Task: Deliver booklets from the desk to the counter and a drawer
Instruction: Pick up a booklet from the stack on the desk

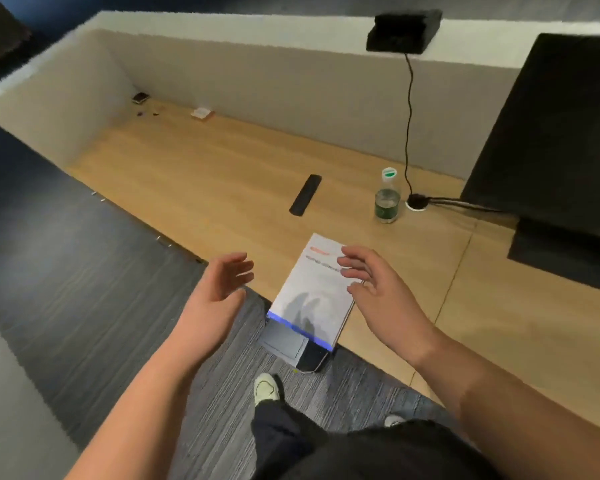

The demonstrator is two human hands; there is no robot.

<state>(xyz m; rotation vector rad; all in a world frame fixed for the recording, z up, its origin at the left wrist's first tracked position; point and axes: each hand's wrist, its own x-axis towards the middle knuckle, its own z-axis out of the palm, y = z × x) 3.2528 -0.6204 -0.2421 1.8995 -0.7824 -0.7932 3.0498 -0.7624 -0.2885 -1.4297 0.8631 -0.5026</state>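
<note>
A white booklet [314, 289] with a red mark at its far end and a blue strip at its near end lies on the wooden desk [205, 174], overhanging the front edge. My right hand [378, 289] hovers open over the booklet's right side, fingers spread. My left hand [219, 289] is open to the booklet's left, above the desk edge, holding nothing. The raised white counter ledge [257, 29] runs along the back of the desk.
A black remote [305, 195] and a green-capped water bottle [388, 199] stand beyond the booklet. A black monitor [561, 133] fills the right side, with cables at a desk grommet [417, 201]. A black box [404, 29] sits on the ledge. Small items lie at the far left corner.
</note>
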